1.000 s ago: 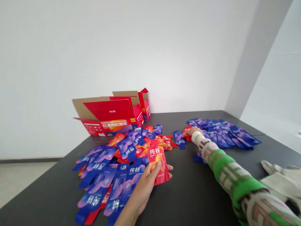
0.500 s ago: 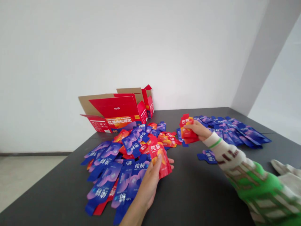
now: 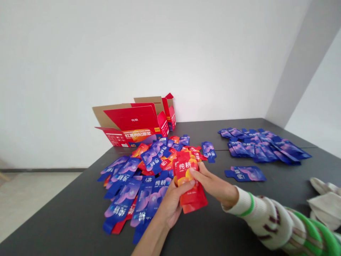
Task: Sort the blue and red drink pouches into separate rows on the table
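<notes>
Red, glossy and upright in front of me, the overlapping pouches (image 3: 186, 165) sit right between my two hands, raised above the dark table (image 3: 218, 233). Their long axis runs up and down, the tops leaning a little to my left and the bottom edges swinging to my right; a second edge shows under the front one, so I have at least two here, though I can't count them exactly. Neither hand is nearer, as both are touching them.

My left hand (image 3: 173, 203) is closed around the lower left side, thumb laid across the front, fingers mostly hidden behind. My right hand (image 3: 217, 186) comes in from the other side, half curled, with fingertips against the right edge and front; I can't tell whether it truly pinches them or only presses.

Just beyond my left hand spreads a mixed heap (image 3: 151, 160) of blue and red pouches, with an open box (image 3: 135, 124) behind it. Near my right wrist, apart from it, a single blue pouch (image 3: 250, 173) lies flat, its long axis crosswise and its narrow end pointing left. Farther right are overlapping rows of blue pouches (image 3: 257, 145).
</notes>
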`<state>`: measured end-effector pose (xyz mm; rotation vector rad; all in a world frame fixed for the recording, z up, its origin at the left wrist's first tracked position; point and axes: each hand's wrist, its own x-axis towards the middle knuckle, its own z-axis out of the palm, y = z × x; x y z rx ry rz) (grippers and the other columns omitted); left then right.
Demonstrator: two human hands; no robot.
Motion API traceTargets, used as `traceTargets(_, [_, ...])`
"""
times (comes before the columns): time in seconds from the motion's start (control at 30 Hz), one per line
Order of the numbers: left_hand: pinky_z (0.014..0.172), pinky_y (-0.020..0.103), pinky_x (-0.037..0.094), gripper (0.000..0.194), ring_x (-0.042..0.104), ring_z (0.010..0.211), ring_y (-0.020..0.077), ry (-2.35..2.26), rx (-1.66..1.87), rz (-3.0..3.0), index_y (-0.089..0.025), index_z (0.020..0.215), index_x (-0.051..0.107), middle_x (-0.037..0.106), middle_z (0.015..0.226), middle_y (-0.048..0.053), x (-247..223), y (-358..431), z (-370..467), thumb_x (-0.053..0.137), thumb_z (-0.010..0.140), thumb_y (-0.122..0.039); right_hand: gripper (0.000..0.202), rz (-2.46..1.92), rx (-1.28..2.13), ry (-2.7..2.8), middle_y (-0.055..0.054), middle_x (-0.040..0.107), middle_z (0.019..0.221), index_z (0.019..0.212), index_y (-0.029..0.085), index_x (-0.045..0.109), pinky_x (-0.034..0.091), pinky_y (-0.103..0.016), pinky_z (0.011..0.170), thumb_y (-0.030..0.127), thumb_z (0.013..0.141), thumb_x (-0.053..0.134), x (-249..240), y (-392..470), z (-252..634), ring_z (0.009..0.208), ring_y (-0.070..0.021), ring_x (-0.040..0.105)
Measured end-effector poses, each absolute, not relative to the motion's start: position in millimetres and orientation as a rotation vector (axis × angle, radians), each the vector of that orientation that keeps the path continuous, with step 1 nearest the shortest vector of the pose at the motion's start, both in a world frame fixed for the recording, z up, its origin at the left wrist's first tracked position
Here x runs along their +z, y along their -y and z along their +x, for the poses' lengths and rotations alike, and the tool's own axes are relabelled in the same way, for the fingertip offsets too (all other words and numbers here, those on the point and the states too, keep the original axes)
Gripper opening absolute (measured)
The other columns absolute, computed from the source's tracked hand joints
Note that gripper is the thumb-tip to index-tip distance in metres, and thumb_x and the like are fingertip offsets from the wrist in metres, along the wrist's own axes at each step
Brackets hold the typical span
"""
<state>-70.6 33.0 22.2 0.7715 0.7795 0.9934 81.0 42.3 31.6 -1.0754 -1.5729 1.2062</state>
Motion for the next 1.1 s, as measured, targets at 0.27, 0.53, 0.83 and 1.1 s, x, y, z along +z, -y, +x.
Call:
traceTargets(0.27, [0.062, 0.024, 0.060, 0.041, 0.069, 0.066, 0.0130, -0.928, 1.159, 0.632, -0.017, 0.100, 0.060, 0.072, 0.085, 0.000, 36.3, -36.8, -80.0, 0.081, 0.065, -0.017, 0.031, -2.139, 0.168, 2.217, -0.015, 0.060, 0.107, 0.114, 0.015, 0.061, 0.044, -0.038, 0.087, 0.028, 0.087, 0.063, 29.7, -35.3, 246.3, 0.103, -0.0316, 0.055])
traceTargets(0.53, [0.060, 0.027, 0.062, 0.045, 0.071, 0.066, 0.0154, -0.940, 1.161, 0.642, -0.018, 0.105, 0.061, 0.073, 0.087, 0.001, 36.7, -37.3, -79.5, 0.080, 0.064, -0.014, 0.050, -2.410, -0.069, 2.087, -0.018, 0.054, 0.107, 0.104, 0.010, 0.064, 0.042, -0.041, 0.090, 0.054, 0.080, 0.070, -20.5, -34.7, 278.2, 0.104, -0.0353, 0.050])
traceTargets(0.83, [0.062, 0.024, 0.059, 0.050, 0.070, 0.066, 0.0147, -0.937, 1.171, 0.650, -0.017, 0.104, 0.064, 0.073, 0.087, 0.003, 38.5, -36.5, -78.4, 0.085, 0.059, -0.016, 0.052, -2.439, -0.189, 1.870, -0.017, 0.058, 0.103, 0.104, 0.009, 0.055, 0.042, -0.038, 0.085, 0.059, 0.089, 0.058, -29.8, -63.2, 231.1, 0.101, -0.0332, 0.057])
traceTargets(1.1, [0.068, 0.028, 0.058, 0.044, 0.072, 0.076, 0.0201, -0.939, 1.153, 0.679, -0.016, 0.095, 0.062, 0.073, 0.083, 0.003, 38.5, -32.0, -78.6, 0.086, 0.060, -0.028, 0.060, -2.595, -0.112, 1.605, -0.022, 0.062, 0.103, 0.114, 0.003, 0.055, 0.040, -0.043, 0.090, 0.054, 0.085, 0.062, -10.6, -130.1, 201.0, 0.106, -0.0365, 0.059])
